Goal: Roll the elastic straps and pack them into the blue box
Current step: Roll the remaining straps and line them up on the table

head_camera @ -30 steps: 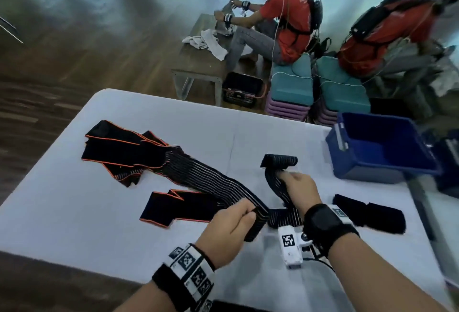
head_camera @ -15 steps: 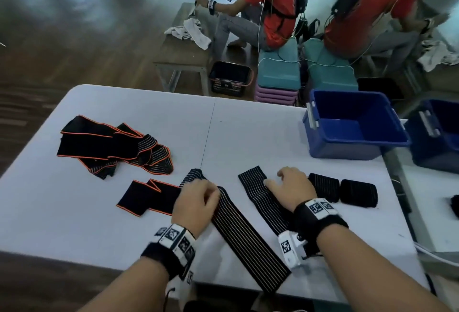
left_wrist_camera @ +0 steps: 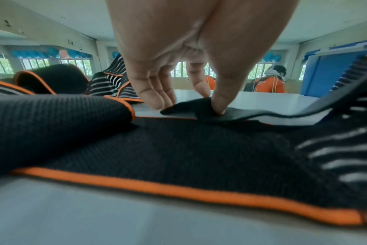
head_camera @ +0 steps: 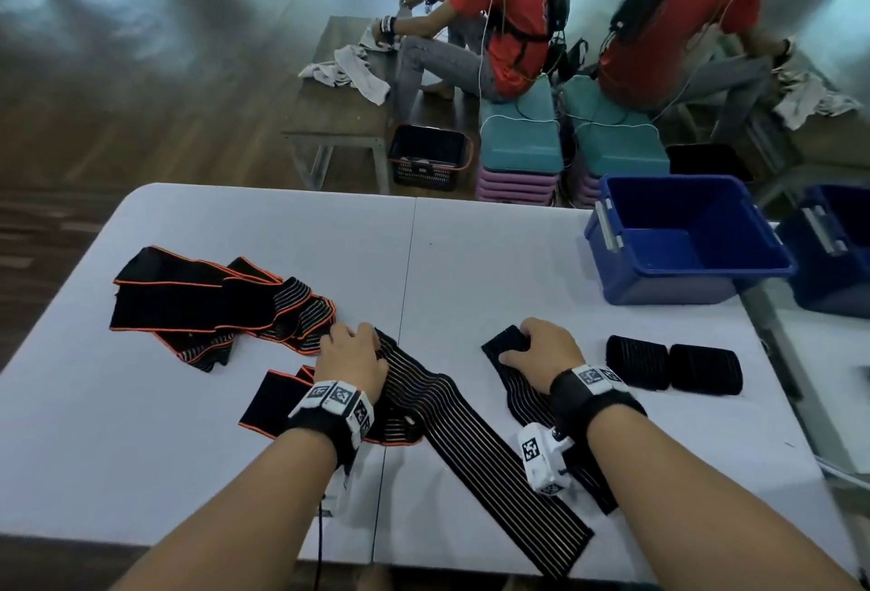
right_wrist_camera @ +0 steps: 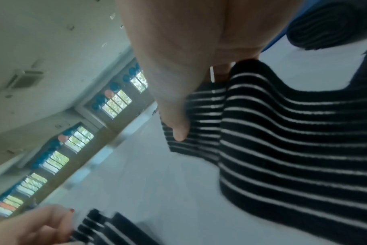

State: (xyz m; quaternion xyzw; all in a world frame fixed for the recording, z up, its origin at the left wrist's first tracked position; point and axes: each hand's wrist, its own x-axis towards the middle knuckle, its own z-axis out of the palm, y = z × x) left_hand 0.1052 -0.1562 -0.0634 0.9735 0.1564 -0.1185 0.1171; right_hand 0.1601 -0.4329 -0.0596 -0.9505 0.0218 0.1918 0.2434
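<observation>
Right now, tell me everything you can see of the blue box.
The blue box is a deep, open-topped bin that looks like hard plastic, with a pale grey latch handle on its left wall. It stands upright at the table's far right corner. What shows of its inside is bare. Neither hand touches it; two rolled straps lie nearer, apart from it.

Black white-striped strap [head_camera: 475,430]; blue box [head_camera: 678,270].

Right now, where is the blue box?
In the head view, the blue box sits at the table's far right corner, beyond two rolled straps.
</observation>
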